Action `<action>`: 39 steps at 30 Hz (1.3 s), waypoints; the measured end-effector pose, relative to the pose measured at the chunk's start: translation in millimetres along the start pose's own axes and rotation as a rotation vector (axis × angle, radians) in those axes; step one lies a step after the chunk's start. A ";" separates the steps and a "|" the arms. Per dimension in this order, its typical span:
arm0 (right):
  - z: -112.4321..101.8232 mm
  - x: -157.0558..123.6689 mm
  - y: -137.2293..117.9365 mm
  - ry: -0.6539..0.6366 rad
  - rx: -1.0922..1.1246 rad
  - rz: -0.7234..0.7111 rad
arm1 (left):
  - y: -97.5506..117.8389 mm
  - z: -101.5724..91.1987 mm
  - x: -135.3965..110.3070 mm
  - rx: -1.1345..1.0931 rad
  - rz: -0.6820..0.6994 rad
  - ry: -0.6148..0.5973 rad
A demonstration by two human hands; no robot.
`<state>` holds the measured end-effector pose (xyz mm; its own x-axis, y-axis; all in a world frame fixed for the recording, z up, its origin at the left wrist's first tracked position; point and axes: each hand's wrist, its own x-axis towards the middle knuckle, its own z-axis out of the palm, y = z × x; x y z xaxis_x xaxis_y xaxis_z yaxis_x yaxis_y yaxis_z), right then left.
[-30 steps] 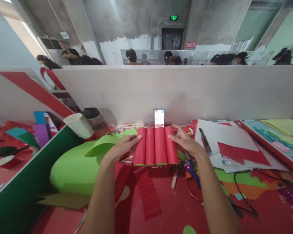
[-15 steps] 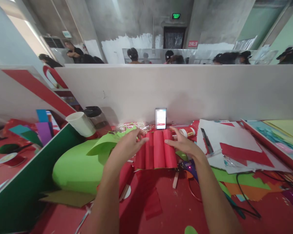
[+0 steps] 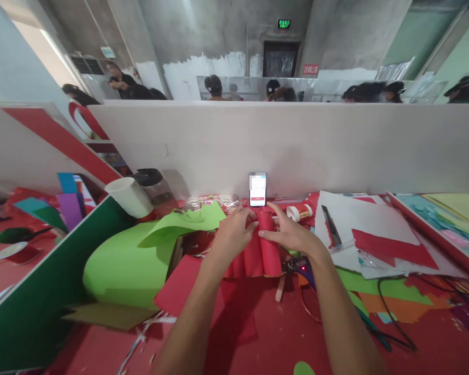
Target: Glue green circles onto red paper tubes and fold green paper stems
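Red cylindrical paper rolls lie side by side; the half-open right hand touches the rightmost, the left hand curls over others, grip unclear.

The red rolls look like smooth, matt paper, as does the green sheet at their nine o'clock. At ten, a see-through bottle, glass or plastic unclear; at twelve, a smooth, matt partition and rough concrete wall; at five, a matt wooden stick.

Left hand shifted rightward, nearer right hand
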<state>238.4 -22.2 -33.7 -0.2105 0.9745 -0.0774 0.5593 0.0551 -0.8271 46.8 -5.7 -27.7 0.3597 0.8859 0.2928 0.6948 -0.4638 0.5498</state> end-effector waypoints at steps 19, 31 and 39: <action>1.2 -0.2 1.6 0.009 0.053 0.007 | -2.9 -25.2 -0.9 -0.578 -0.006 0.023; 0.4 -3.5 -6.3 -0.009 0.043 -0.021 | -2.2 -4.8 -1.4 -0.055 0.014 -0.022; 0.8 -1.8 -5.1 0.002 0.042 -0.013 | -1.7 -7.6 1.8 -0.256 0.023 -0.001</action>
<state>235.2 -24.4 -29.8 -0.2157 0.9743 -0.0655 0.5224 0.0585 -0.8507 41.5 -3.4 -22.2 0.3746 0.8749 0.3069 0.5058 -0.4702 0.7233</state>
